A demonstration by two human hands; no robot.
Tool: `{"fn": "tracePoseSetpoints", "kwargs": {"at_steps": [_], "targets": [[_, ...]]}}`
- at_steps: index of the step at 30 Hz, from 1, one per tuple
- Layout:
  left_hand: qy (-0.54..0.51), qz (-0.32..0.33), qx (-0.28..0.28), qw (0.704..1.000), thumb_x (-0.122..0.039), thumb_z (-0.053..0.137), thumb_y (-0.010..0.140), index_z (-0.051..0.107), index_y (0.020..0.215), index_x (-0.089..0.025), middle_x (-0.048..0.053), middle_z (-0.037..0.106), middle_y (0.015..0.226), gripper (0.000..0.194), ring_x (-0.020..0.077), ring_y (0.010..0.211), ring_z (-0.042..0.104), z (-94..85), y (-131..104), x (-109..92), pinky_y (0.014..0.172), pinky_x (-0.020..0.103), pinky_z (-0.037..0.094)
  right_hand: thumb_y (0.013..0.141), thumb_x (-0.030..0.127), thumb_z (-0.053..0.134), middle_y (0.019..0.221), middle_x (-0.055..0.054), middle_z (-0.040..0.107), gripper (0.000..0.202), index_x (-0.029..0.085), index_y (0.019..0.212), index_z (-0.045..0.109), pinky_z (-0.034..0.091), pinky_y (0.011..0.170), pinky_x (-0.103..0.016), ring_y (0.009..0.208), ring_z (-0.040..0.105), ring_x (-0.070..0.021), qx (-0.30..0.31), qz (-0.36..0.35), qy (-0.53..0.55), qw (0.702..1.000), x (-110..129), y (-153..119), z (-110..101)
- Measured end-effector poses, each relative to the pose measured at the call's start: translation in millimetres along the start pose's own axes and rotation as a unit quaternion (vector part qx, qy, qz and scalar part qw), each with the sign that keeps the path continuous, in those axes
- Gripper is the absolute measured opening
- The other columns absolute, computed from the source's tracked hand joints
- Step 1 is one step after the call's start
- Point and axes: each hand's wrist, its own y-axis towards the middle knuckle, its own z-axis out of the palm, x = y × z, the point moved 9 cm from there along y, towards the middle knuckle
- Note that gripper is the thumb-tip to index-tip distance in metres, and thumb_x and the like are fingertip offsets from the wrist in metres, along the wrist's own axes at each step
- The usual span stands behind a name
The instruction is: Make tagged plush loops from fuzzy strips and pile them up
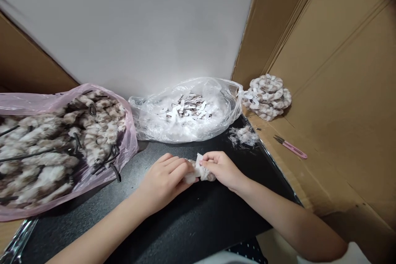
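Observation:
Over the black tabletop, both hands meet at a small furry white-and-brown piece. My left hand curls around its left end, and the fingers hide much of it. A white paper-like tag stands up from the furry piece. My right hand pinches that tag between thumb and fingers, at the right side of the piece. Just behind the hands lies a clear plastic bag with many white tags inside.
At the left a pink plastic bag holds furry strips with dark cords. A bundle of furry twisted pieces sits at the back right. Pink-handled thread snips lie on the right. Loose fluff rests near the table's edge. Cardboard panels stand around.

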Motion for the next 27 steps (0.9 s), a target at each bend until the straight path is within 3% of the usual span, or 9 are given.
{"fn": "tracePoseSetpoints", "kwargs": {"at_steps": [5,9,13,18,22,27], "targets": [[-0.028,0.101,-0.031,0.994,-0.014,0.045,0.097,0.058,0.089,-0.017,0.001,0.071,0.08,0.016,0.0135,0.065,0.057,-5.3,-4,-16,0.068,0.031,0.035,0.068,0.024,0.064,0.046,0.005,0.046,0.015,0.015,0.059,0.058,0.021,0.043,-0.021,0.043,0.035,-0.0057,0.082,0.036,-0.124,0.988,-10,-3,9],[-0.028,0.127,-0.035,0.991,-0.012,0.044,0.097,0.06,0.092,-0.018,0.0,0.074,0.086,0.018,0.0131,0.068,0.057,-5.6,-7,-23,0.069,0.031,0.034,0.07,0.025,0.066,0.05,0.005,0.048,0.017,0.014,0.059,0.061,0.028,0.048,-0.022,0.048,0.038,-0.007,0.057,-0.029,-0.137,0.989,4,-3,5],[-0.053,0.068,-0.039,0.995,-0.021,0.049,0.097,0.061,0.093,-0.02,-0.001,0.073,0.084,0.013,0.012,0.064,0.055,-1.0,-7,-12,0.064,0.03,0.032,0.075,0.024,0.065,0.062,0.001,0.057,0.015,0.015,0.063,0.064,0.039,0.062,-0.025,0.062,0.05,-0.0118,0.012,-0.176,-0.153,0.972,32,-9,2],[-0.13,-0.083,-0.064,0.986,-0.033,0.058,0.092,0.067,0.086,-0.023,0.002,0.065,0.086,0.015,0.0129,0.072,0.057,-0.2,-7,12,0.065,0.026,0.04,0.081,0.02,0.065,0.071,-0.002,0.065,0.014,0.017,0.068,0.066,0.041,0.072,-0.03,0.07,0.059,-0.0148,-0.052,-0.342,-0.237,0.908,59,-29,1],[-0.244,-0.2,-0.033,0.948,-0.035,0.062,0.088,0.069,0.08,-0.02,0.004,0.061,0.086,0.018,0.0137,0.074,0.058,10.6,-7,26,0.061,0.024,0.046,0.083,0.02,0.066,0.072,-0.002,0.068,0.014,0.018,0.069,0.066,0.04,0.077,-0.033,0.07,0.06,-0.0148,-0.077,-0.407,-0.287,0.864,68,-40,3],[-0.273,-0.242,0.014,0.931,-0.031,0.066,0.085,0.069,0.083,-0.02,0.005,0.068,0.093,0.011,0.0183,0.086,0.062,20.7,-8,30,0.072,0.03,0.046,0.084,0.021,0.065,0.07,-0.001,0.069,0.013,0.019,0.07,0.067,0.039,0.077,-0.034,0.067,0.06,-0.0144,-0.062,-0.433,-0.302,0.847,72,-46,7]]}}
